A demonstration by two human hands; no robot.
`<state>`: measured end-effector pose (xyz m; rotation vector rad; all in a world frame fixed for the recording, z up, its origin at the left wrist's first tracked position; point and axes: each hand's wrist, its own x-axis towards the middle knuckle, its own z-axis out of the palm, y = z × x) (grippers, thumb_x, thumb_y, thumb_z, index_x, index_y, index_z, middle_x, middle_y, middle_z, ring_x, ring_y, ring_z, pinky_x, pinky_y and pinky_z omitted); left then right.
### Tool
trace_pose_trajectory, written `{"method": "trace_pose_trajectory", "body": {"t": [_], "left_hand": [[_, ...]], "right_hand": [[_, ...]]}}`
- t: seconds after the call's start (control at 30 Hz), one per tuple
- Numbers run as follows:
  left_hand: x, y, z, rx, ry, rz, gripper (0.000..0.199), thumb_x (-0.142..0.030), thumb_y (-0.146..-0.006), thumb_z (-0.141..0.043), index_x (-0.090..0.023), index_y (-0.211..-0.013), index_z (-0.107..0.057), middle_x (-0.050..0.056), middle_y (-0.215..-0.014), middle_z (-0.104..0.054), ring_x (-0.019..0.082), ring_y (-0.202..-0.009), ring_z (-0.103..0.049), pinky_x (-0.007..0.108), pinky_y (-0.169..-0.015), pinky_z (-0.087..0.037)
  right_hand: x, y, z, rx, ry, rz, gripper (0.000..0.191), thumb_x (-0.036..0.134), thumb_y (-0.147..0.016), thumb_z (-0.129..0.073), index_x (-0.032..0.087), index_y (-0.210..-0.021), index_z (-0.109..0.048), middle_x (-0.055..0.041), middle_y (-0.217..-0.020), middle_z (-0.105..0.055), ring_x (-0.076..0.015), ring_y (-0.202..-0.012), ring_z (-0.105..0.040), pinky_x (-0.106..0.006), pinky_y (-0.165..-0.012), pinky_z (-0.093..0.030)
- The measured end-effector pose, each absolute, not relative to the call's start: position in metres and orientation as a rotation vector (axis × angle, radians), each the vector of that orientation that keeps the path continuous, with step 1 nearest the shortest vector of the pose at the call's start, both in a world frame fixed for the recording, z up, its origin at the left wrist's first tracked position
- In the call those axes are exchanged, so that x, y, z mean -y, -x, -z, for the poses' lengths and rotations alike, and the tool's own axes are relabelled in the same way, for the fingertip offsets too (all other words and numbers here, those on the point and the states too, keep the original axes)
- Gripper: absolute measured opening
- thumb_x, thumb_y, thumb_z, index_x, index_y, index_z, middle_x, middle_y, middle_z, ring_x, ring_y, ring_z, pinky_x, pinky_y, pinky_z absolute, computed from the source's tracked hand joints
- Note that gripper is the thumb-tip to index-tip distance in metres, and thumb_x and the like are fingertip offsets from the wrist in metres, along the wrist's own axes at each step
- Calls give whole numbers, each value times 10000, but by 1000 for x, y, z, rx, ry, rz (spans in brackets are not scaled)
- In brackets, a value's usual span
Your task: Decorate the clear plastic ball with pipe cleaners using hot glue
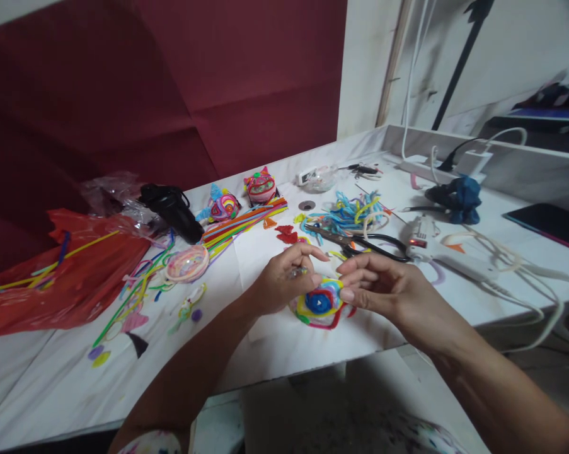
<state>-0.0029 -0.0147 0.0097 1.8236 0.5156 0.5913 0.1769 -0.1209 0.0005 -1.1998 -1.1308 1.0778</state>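
A round craft piece [319, 304] of coiled colourful pipe cleaners, blue at its centre, sits near the table's front edge. Over its upper left side is my left hand [284, 277], fingers curled round something small that I cannot make out. My right hand [383, 287] reaches in from the right, its thumb and fingertips at the piece's right edge, apart from one another. Just beyond the hands lie black-handled scissors [350, 242] and red fuzzy pieces [287, 234].
Straight pipe cleaners [246, 222] and two finished-looking craft figures [260, 186] stand behind on the left, with a red plastic bag [76, 284] farther left. Cut pipe cleaners [350, 211], a glue gun [459, 258] with cables and a phone [549, 224] lie right.
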Motion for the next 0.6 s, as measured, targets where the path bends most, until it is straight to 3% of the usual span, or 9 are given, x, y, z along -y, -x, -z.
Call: {"method": "trace_pose_trajectory", "body": {"t": [0.1, 0.4, 0.6], "left_hand": [[14, 3, -9, -506, -1836, -608, 321, -362, -788, -668, -195, -1054, -605, -40, -702, -534, 82, -569, -487, 203, -529, -382], [14, 4, -8, -479, -1852, -595, 334, -358, -783, -682, -210, -1071, -601, -32, -716, -537, 97, -604, -491, 219, -571, -384], [15, 2, -11, -493, -1820, -607, 306, -317, -768, -667, -192, -1040, -603, -41, -676, -522, 101, -606, -472, 228, -591, -364]], "right_hand": [[120, -178, 2, 986, 1088, -1258, 376, 403, -628, -865, 196, -875, -670, 3, -688, -690, -108, -614, -613, -205, -599, -498], [114, -176, 3, 880, 1027, -1334, 391, 309, -518, -922, 193, -780, -656, 23, -623, -676, -100, -554, -603, -191, -550, -481], [111, -176, 4, 856, 1067, -1338, 385, 404, -546, -900, 188, -785, -689, 10, -649, -670, -107, -583, -592, -210, -559, -478]]}}
